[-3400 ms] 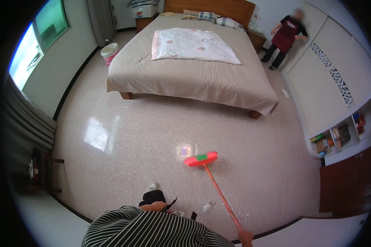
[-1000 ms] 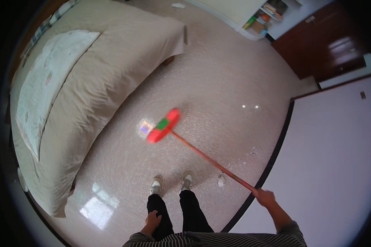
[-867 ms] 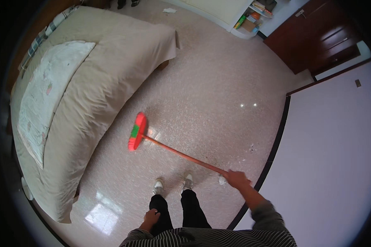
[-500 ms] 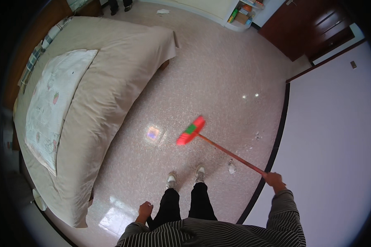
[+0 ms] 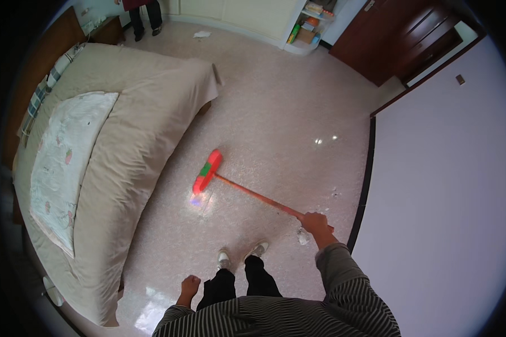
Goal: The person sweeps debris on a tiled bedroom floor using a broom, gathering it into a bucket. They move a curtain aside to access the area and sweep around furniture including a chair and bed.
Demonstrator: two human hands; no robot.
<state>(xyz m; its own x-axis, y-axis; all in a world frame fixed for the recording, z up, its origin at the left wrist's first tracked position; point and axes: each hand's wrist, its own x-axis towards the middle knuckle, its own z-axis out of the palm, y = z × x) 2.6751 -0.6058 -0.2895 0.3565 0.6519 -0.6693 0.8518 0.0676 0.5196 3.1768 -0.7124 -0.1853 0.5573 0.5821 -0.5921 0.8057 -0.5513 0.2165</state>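
Observation:
A broom (image 5: pixel 253 194) with a red-and-green head and a long reddish handle stretches across the speckled floor, its head near the side of the bed. My right hand (image 5: pixel 316 223) is wrapped round the upper end of the handle, which pokes out a little past the fist. Down by my left thigh hangs my left hand (image 5: pixel 190 285), fingers curled in, with nothing visible in it. A crumpled white scrap (image 5: pixel 303 236) lies on the floor just below my right hand.
To the left stands a bed (image 5: pixel 146 129) with a beige cover and a white quilt (image 5: pixel 73 157). A person (image 5: pixel 143 17) stands beyond it. White paper (image 5: pixel 202 34) and small debris (image 5: pixel 335 194) lie on the floor. A corner shelf (image 5: pixel 303 35), brown door (image 5: pixel 371 48) and pale wall (image 5: pixel 433 185) bound the room.
The broom head has swept left toward the bed, and my right hand has come left with the handle. My feet have shifted and the view has tilted up, showing more of the other person.

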